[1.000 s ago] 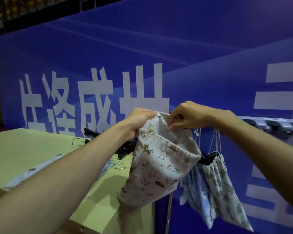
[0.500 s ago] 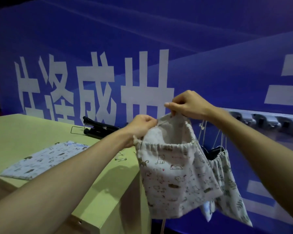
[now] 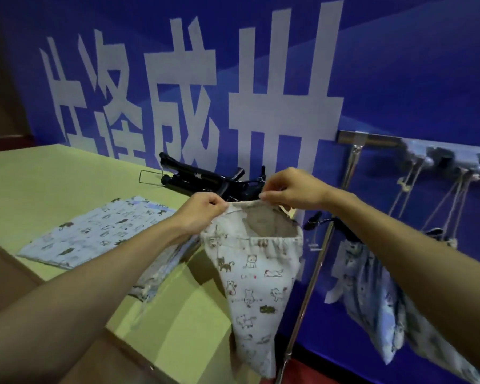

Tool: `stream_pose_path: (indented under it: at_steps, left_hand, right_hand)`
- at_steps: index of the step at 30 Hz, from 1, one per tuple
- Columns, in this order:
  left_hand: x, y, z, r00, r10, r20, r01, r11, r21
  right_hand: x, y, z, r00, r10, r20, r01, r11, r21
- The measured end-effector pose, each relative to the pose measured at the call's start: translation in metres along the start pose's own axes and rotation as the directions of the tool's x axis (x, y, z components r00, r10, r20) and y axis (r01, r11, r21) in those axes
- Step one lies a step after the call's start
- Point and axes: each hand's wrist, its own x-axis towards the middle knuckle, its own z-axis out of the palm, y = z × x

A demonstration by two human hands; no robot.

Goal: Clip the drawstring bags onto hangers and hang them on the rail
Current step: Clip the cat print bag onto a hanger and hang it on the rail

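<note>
**Grip pinches both rim corners**

Our left hand [image 3: 203, 213] and right hand [image 3: 290, 189] each pinch the top hem of the drawstring bag [image 3: 251, 275], which hangs past the surface [image 3: 39, 178] edge, in front of the black hangers [image 3: 203, 177]. Half a second ago the right side rode higher; now the hem runs level, ready, we judge, for clipping. The rail [image 3: 372, 139] is cut off at right, and our arm hides part of the hung bags [image 3: 372, 297].

Your right forearm [image 3: 427, 273] covers the tops of the hung bags [image 3: 372, 300] and most of their black hanger [image 3: 313, 221], and their lowest corner runs off the bottom edge. The rail [image 3: 372, 138] blurs toward the right edge. Your left hand [image 3: 203, 214], right hand [image 3: 291, 189] and the cat-print bag [image 3: 250, 273] hide part of the hanger pile [image 3: 194, 178] on the desk [image 3: 53, 184].
</note>
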Motion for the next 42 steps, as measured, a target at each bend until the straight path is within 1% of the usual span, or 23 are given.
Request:
stream_pose_path:
  at_steps: [2, 4, 8, 10, 12, 14, 17, 20, 24, 26, 28, 30, 34, 36, 40, 42]
  left_hand:
    - [0.008, -0.020, -0.004, 0.997, -0.067, -0.046, 0.063, 0.993, -0.096]
    - [0.021, -0.038, -0.007, 0.984, -0.140, -0.109, 0.117, 0.973, -0.197]
    - [0.038, -0.068, -0.004, 0.968, -0.207, -0.139, 0.166, 0.951, -0.262]
    - [0.039, -0.077, 0.001, 0.960, -0.234, -0.153, 0.178, 0.934, -0.311]
    - [0.041, -0.086, 0.003, 0.959, -0.236, -0.157, 0.171, 0.923, -0.344]
    - [0.042, -0.089, 0.004, 0.965, -0.217, -0.147, 0.147, 0.914, -0.379]
    - [0.042, -0.092, 0.001, 0.971, -0.197, -0.136, 0.126, 0.903, -0.410]
    - [0.043, -0.096, 0.000, 0.977, -0.178, -0.120, 0.111, 0.897, -0.427]
    - [0.044, -0.098, -0.001, 0.980, -0.171, -0.097, 0.109, 0.882, -0.458]
    - [0.043, -0.098, -0.002, 0.983, -0.166, -0.083, 0.109, 0.880, -0.461]
    - [0.044, -0.099, -0.002, 0.985, -0.160, -0.066, 0.115, 0.890, -0.442]
    - [0.044, -0.100, -0.002, 0.984, -0.165, -0.067, 0.121, 0.895, -0.430]
    - [0.047, -0.103, -0.001, 0.983, -0.162, -0.083, 0.116, 0.910, -0.398]
    - [0.047, -0.102, -0.002, 0.984, -0.159, -0.081, 0.117, 0.919, -0.376]
    - [0.046, -0.093, 0.000, 0.982, -0.176, -0.073, 0.146, 0.941, -0.306]
    - [0.048, -0.086, 0.000, 0.973, -0.211, -0.089, 0.173, 0.933, -0.315]
  right_hand:
    - [0.020, 0.005, 0.013, 0.998, 0.007, -0.066, -0.006, 1.000, 0.004]
    - [0.044, 0.010, 0.027, 0.992, 0.026, -0.125, -0.021, 0.999, 0.045]
    - [0.086, 0.016, 0.056, 0.966, 0.065, -0.252, -0.045, 0.995, 0.085]
    - [0.107, 0.020, 0.067, 0.955, 0.086, -0.284, -0.063, 0.994, 0.088]
    - [0.133, 0.025, 0.078, 0.950, 0.106, -0.295, -0.083, 0.993, 0.089]
    - [0.156, 0.030, 0.085, 0.953, 0.106, -0.282, -0.098, 0.994, 0.041]
    - [0.190, 0.029, 0.099, 0.987, 0.062, -0.148, -0.079, 0.990, -0.113]
    - [0.214, 0.027, 0.116, 0.996, 0.076, -0.039, -0.083, 0.970, -0.228]
    - [0.234, 0.028, 0.133, 0.995, 0.100, -0.005, -0.094, 0.914, -0.396]
    - [0.239, 0.029, 0.136, 0.996, 0.087, 0.000, -0.079, 0.902, -0.424]
    - [0.241, 0.031, 0.137, 0.996, 0.082, -0.019, -0.083, 0.910, -0.406]
    - [0.242, 0.030, 0.138, 0.998, 0.057, -0.038, -0.067, 0.899, -0.433]
    - [0.240, 0.022, 0.128, 0.991, -0.055, -0.123, -0.028, 0.812, -0.583]
    - [0.238, 0.015, 0.117, 0.981, -0.115, -0.155, -0.008, 0.779, -0.627]
    - [0.229, -0.005, 0.090, 0.958, -0.188, -0.218, 0.000, 0.756, -0.654]
    - [0.223, -0.014, 0.074, 0.946, -0.211, -0.245, 0.000, 0.756, -0.654]
